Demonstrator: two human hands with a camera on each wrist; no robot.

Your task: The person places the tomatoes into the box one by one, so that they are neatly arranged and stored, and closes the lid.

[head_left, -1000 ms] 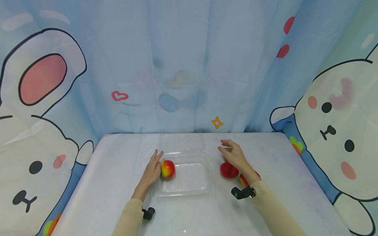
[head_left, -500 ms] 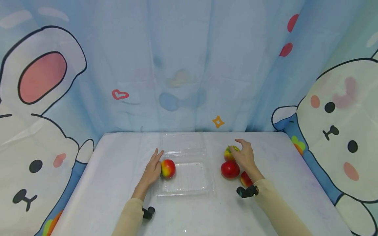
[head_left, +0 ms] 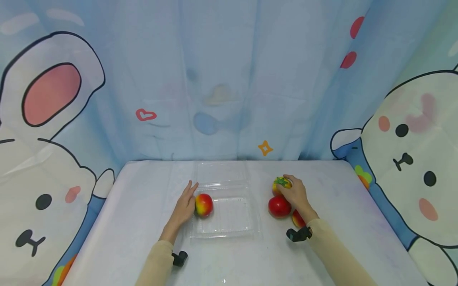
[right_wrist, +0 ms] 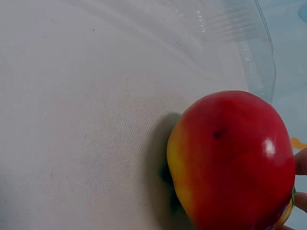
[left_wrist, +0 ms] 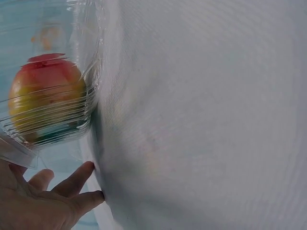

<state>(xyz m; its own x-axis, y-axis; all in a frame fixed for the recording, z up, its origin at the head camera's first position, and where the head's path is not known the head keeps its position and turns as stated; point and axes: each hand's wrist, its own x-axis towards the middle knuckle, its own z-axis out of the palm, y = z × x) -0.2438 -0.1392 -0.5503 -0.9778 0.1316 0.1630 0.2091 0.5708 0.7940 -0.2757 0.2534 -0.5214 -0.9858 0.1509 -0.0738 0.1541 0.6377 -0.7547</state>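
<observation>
A clear plastic clamshell box [head_left: 229,233] lies unfolded, with a red-and-yellow fruit [head_left: 204,205] at its left side. My left hand [head_left: 183,207] touches the box's left edge with fingers extended and spread; the left wrist view shows them beside the ribbed wall. On the right, my right hand [head_left: 296,194] holds a yellow fruit with a green leafy top [head_left: 283,182] between thumb and fingers. Just nearer to me sits a red fruit [head_left: 279,207], which fills much of the right wrist view. Another red-and-yellow fruit [head_left: 297,219] is partly hidden under my right wrist.
The box's flat lid [head_left: 220,172] extends toward the back of the white-covered table [head_left: 150,198]. Behind the table hangs a blue curtain [head_left: 222,79] with cartoon prints. White cloth stretches between the box and the fruits on the right.
My right hand first moves right, uncovering the yellow fruit, then comes down and closes its thumb and fingers around it. My left hand stays at the box's edge.
</observation>
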